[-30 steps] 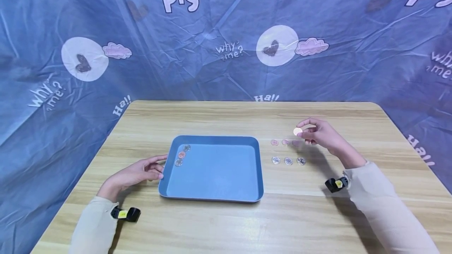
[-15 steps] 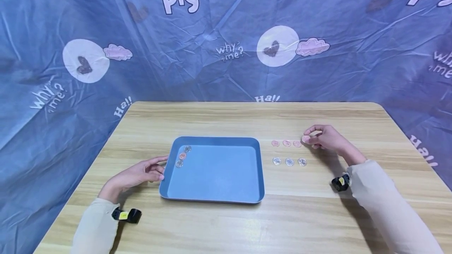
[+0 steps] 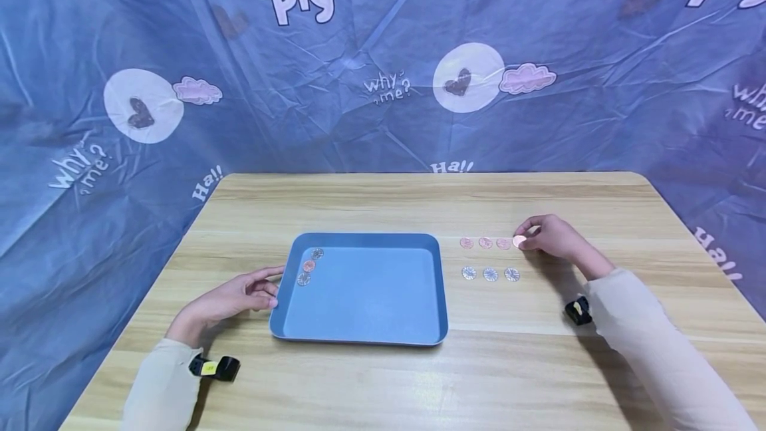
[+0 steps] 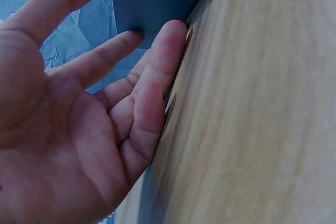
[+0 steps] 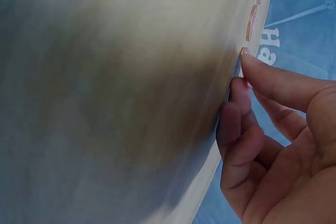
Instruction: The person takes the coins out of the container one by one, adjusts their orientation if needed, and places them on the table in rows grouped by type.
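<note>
At the right end of a row of copper-coloured coins [image 3: 485,243], my right hand [image 3: 550,237] pinches another copper coin [image 3: 519,241] between thumb and index finger, right at the table surface. In the right wrist view its other fingers [image 5: 239,137] curl close to the wood. My left hand [image 3: 239,294] rests beside a shallow blue tray [image 3: 359,334], its relaxed fingers touching the tray's left wall. A fingertip meets the dark tray wall [image 4: 152,3] in the left wrist view. Inside the tray, along its left side, lie two silver coins [image 3: 304,279] and one copper coin [image 3: 308,265].
Nearer than the copper row, three silver coins [image 3: 491,275] lie in a line right of the tray. The wooden table [image 3: 383,384] ends at the back against a blue printed cloth [image 3: 335,125]. Each wrist wears a small black camera [image 3: 578,311].
The right hand has come down and slightly right, bringing its held coin from above the row to the row's right end at the table. The left hand and tray stay put.
</note>
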A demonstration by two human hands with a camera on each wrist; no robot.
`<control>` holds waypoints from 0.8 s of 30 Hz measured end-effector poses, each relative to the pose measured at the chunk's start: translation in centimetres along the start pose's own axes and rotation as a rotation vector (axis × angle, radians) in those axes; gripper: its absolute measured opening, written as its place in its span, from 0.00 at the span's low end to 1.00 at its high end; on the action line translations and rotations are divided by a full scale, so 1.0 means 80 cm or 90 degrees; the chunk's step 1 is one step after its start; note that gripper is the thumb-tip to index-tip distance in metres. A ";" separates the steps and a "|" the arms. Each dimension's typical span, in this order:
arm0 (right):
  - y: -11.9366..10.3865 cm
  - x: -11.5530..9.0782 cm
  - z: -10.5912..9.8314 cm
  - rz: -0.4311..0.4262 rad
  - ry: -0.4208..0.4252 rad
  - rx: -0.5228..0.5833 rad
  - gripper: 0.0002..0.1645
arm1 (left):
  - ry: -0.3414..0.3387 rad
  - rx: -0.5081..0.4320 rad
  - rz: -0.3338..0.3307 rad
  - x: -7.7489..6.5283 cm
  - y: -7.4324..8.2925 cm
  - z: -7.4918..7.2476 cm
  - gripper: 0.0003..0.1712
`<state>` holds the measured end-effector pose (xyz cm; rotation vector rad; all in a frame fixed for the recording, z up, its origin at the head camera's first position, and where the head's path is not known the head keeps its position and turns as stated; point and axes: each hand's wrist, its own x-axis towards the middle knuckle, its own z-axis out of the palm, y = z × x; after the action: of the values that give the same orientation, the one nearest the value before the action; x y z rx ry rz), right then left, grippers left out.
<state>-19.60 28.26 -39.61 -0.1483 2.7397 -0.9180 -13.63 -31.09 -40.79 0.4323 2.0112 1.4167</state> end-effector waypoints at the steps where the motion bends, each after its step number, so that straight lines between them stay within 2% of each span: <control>1: -0.001 0.000 0.000 -0.004 0.003 -0.018 0.17 | 0.000 0.000 0.000 0.000 0.000 0.000 0.45; 4: -0.002 0.001 0.001 -0.009 0.005 -0.045 0.17 | -0.001 0.001 -0.001 0.000 0.001 0.000 0.45; 9: -0.003 0.000 0.001 -0.003 -0.005 -0.035 0.17 | 0.000 0.005 -0.001 -0.001 0.000 0.000 0.45; 17: 0.000 0.000 -0.003 0.002 -0.036 -0.004 0.18 | 0.007 0.008 -0.020 0.001 -0.003 -0.002 0.46; 24: 0.005 -0.004 -0.002 0.016 -0.032 0.059 0.20 | -0.010 -0.007 -0.002 0.001 -0.004 -0.001 0.46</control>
<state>-19.30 28.69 -39.65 -0.1182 2.6410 -1.0183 -13.69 -31.21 -41.09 0.4341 1.9902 1.4186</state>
